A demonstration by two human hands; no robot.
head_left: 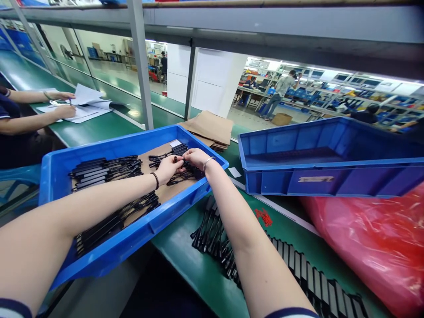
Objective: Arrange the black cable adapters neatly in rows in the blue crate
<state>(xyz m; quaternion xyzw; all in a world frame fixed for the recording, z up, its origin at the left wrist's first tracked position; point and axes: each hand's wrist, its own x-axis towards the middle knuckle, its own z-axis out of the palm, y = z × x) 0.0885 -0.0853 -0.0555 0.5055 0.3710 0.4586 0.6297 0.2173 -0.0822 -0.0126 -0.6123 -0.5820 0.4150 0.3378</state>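
My left hand (168, 170) and my right hand (196, 159) are close together over the right end of a blue tray (185, 211). The fingers of both are closed in a pinch on a black cabled part, mostly hidden by the fingers. Beneath them, more black cables and slim black modules lie on a brown cardboard sheet (165, 191). To the left in the tray, a row of black cabled modules (99, 174) lies side by side. Another stack (102, 232) rests at the near side, partly behind my left forearm.
Several cabled modules (308, 269) line the green bench, beside small red pieces (264, 217). A second blue bin (331, 179) stands right, above red plastic film (374, 238). Cardboard sheets (212, 126) lie behind the tray. A co-worker's hands (64, 104) handle papers at left.
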